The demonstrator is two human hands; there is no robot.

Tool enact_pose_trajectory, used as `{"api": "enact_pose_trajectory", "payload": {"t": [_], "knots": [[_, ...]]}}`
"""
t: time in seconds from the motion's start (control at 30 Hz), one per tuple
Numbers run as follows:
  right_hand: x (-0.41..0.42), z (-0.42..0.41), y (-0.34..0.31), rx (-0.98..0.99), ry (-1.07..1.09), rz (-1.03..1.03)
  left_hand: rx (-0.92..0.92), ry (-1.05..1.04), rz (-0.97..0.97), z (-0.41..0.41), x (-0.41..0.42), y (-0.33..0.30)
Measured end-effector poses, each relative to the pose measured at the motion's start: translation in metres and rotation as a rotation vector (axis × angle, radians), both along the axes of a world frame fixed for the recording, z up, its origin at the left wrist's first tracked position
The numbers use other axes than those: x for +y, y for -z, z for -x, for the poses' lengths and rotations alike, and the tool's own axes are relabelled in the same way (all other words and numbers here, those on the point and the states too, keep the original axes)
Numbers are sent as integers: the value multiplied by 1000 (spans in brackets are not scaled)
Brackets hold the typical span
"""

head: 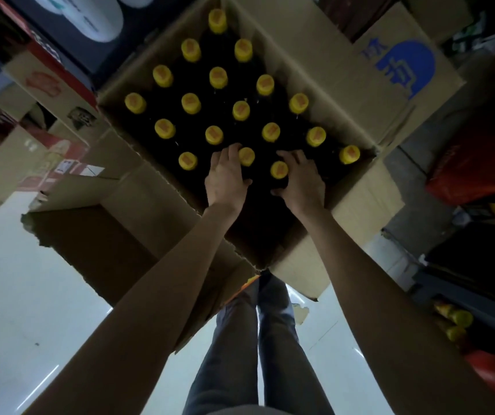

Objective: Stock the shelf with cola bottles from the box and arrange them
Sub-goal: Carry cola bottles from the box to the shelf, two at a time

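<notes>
The dark cola bottles with yellow screw caps (241, 110) stand upright in diagonal rows inside the open brown cardboard box (357, 205), which sits on the pale glossy floor (15, 280) in front of your legs. The near corner of the box holds no bottles and reads as dark space.

Your left hand (226, 178) is inside the box, fingers curled round the neck of the bottle with the yellow cap (246, 156) just right of your fingertips; the cap stands clear above the fingers. Your right hand (303, 182) is beside it, fingers curled over the shoulder of the nearest bottle, whose yellow cap (279, 169) shows just left of your knuckles, thumb spread low towards the left. How firmly either hand grips cannot be told; the bottle bodies are lost in shadow.

The box flaps are folded outward. A second brown carton with a blue printed mark (402, 70) lies just beyond the box on the right. Red-and-brown cartons (45, 94) are stacked on the left. At the lower right edge, more yellow-capped bottles (457, 324) lie on a dark shelf (479, 301).
</notes>
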State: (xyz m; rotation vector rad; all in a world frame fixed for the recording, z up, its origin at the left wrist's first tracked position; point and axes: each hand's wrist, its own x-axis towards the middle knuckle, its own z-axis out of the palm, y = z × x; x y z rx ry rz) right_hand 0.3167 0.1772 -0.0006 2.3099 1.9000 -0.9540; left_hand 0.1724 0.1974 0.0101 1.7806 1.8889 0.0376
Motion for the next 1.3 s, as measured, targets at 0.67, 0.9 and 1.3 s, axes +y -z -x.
{"api": "enact_pose_trajectory", "payload": {"t": [0.67,0.9,1.3], "knots": [[-54,0,-123,539,585,-528,-298,92,-437,19,-34,-64],[-105,-15,-198,675,627,-719,-637,262,-671,23,-64,-191],[-275,-69,-248,625,802,-826,-1013,445,-253,-69,-173,-261]]}}
